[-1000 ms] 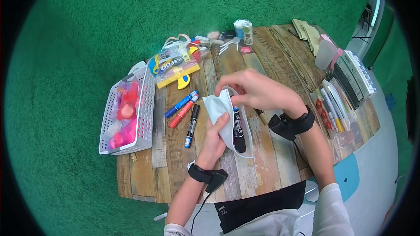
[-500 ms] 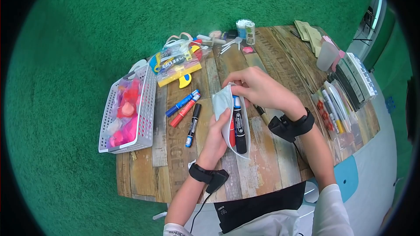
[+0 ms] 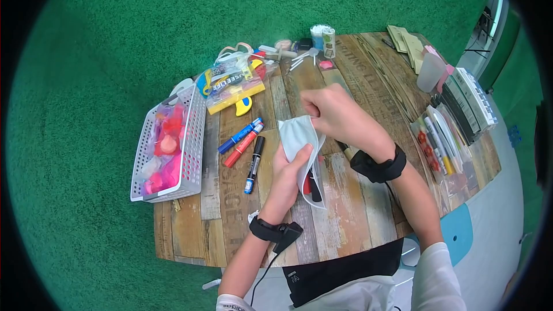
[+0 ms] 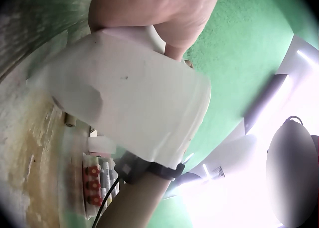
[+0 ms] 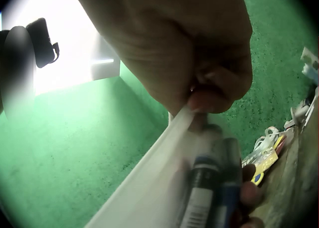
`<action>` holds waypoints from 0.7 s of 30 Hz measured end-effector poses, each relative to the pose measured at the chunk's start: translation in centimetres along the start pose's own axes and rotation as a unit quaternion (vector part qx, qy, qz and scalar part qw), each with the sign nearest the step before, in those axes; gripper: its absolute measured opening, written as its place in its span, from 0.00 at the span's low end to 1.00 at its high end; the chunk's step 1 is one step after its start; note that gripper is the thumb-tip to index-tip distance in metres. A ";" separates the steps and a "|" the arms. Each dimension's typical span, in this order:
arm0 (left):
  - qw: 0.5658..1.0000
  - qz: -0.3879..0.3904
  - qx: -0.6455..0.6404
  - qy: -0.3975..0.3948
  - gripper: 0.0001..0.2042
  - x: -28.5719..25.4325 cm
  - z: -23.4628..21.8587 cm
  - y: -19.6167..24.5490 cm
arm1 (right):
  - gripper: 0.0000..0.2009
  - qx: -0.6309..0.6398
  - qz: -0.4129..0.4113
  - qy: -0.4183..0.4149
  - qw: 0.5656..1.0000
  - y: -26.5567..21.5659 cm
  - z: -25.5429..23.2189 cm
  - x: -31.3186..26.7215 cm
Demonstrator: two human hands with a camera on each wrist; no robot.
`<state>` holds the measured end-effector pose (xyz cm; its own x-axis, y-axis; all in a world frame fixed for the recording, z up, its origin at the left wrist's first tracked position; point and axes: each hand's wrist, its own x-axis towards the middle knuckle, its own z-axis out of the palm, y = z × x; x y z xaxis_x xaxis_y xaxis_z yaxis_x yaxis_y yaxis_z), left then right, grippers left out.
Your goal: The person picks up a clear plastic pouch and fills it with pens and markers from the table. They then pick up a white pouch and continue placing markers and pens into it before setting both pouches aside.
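Observation:
A pale white pouch (image 3: 296, 131) is held up over the table in front of me. My left hand (image 3: 285, 178) grips its side, with the thumb laid across the face. At the top edge, my right hand (image 3: 340, 116) pinches the pouch with curled fingers. Inside show a black marker (image 3: 316, 191) and a red marker (image 3: 307, 184), partly covered by the pouch's flap. The pouch (image 4: 134, 93) fills the middle of the left wrist view. On the table to the left lie a blue marker (image 3: 236, 138), a red marker (image 3: 242, 148) and a black marker (image 3: 254, 164).
Left stands a white basket (image 3: 193, 155) of pink items. Behind the loose markers lies a yellow-edged clear packet (image 3: 236, 86). Cotton swabs in a tub (image 3: 318, 35) stand at the back. On the right are a clear pen packet (image 3: 440, 144) and upright boxes (image 3: 469, 101).
The right hand has moved from the pouch's opening to its top edge, fingers more curled. The pouch's flap has swung over, covering more of the markers inside. The left hand keeps its grip.

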<state>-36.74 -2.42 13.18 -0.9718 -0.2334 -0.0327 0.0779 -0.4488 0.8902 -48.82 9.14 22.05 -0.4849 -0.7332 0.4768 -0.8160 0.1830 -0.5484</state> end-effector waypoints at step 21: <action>0.953 -0.053 -0.297 0.016 0.24 0.3 -1.7 -0.2 | 0.16 -0.013 0.041 -0.081 0.996 -2.2 0.8 -1.2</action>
<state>-36.73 -3.84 12.21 -0.9745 -0.1825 -0.1306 0.1019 -0.8783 0.4671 -46.18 9.12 22.14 -0.4948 -0.8107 0.3129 -0.7844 0.2616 -0.5624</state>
